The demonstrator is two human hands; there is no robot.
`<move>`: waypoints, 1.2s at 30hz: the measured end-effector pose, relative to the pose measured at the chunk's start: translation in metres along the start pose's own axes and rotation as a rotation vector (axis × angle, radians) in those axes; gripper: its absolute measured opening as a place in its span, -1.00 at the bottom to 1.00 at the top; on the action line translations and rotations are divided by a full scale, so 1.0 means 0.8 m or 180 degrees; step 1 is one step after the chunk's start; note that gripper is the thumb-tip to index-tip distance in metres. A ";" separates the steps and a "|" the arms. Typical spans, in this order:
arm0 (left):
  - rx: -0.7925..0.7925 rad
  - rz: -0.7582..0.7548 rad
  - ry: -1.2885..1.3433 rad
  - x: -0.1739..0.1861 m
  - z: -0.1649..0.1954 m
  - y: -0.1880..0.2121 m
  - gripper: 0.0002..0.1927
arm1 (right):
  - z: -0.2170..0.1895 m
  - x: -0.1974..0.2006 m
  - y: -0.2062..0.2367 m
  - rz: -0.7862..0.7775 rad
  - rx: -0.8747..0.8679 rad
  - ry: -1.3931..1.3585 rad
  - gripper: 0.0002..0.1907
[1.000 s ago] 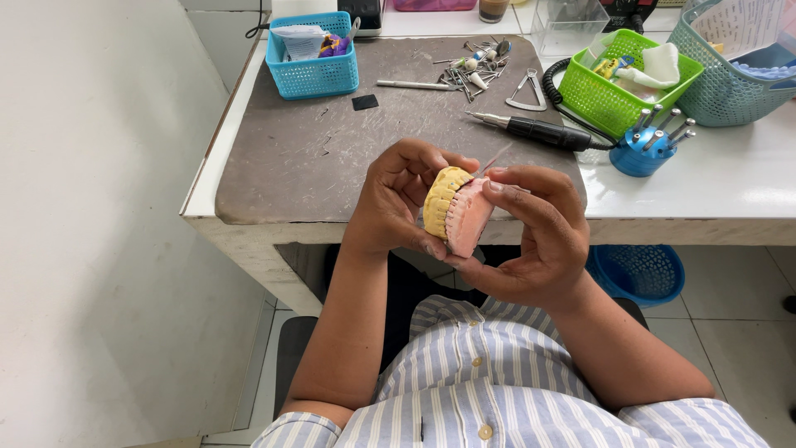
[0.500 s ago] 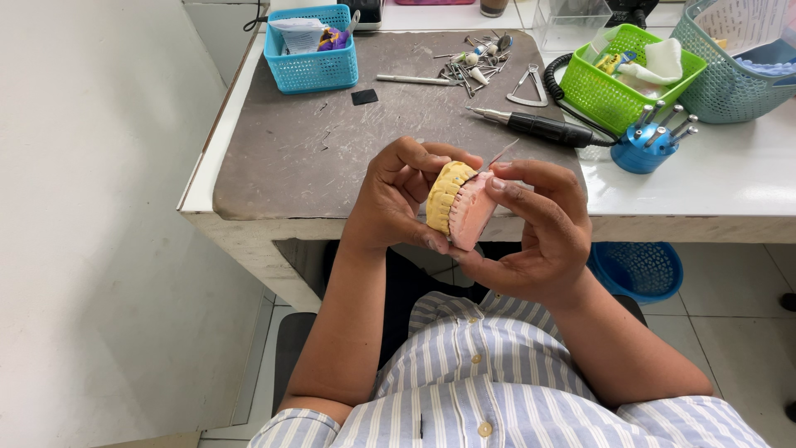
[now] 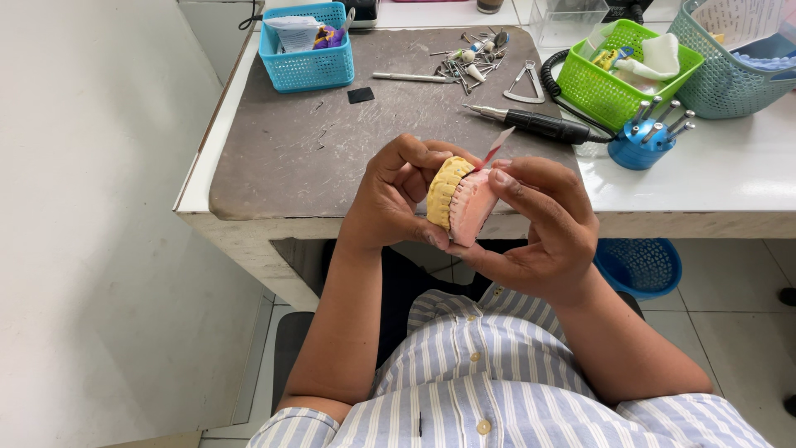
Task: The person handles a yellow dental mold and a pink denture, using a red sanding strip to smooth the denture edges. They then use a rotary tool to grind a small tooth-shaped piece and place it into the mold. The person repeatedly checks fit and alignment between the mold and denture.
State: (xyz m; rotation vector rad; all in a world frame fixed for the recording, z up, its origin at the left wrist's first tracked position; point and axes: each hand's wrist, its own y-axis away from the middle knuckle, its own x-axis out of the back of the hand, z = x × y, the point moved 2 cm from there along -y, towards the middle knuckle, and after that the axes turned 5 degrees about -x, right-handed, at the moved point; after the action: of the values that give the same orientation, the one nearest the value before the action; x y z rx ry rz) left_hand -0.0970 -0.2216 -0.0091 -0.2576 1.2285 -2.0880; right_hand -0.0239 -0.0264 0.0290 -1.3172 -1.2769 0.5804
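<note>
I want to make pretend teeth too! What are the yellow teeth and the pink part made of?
Yellow tooth model: probably plaster, dull and chalky. Pink tooth model: perhaps wax or plastic, smooth with a slight sheen. Left hand and right hand press them together.

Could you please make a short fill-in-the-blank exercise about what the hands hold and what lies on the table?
1. The left hand holds the ____ dental cast, pressed against the pink dental cast in the right hand.
2. The blue basket stands at the table's far ____ corner.
3. The black handpiece lies on the table beside the ____ basket.

Missing words: yellow; left; green
</note>
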 end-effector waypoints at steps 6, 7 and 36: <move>0.0088 0.0043 -0.0124 -0.002 0.004 0.004 -0.35 | 0.005 -0.004 0.002 0.0072 -0.0056 0.0020 -0.23; 0.0141 0.0037 -0.0308 -0.004 0.006 0.004 -0.35 | 0.006 -0.004 0.003 0.0090 -0.0061 0.0034 -0.23; 0.0209 0.0176 -0.2421 -0.029 0.036 -0.014 -0.36 | 0.075 -0.033 0.013 -0.0271 -0.1114 -0.1743 -0.43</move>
State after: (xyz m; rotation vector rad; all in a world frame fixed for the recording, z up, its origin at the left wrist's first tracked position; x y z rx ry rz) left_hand -0.0713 -0.2228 0.0193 -0.8788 0.6894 -1.7138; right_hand -0.0819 -0.0247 -0.0029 -1.4290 -1.9433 0.7079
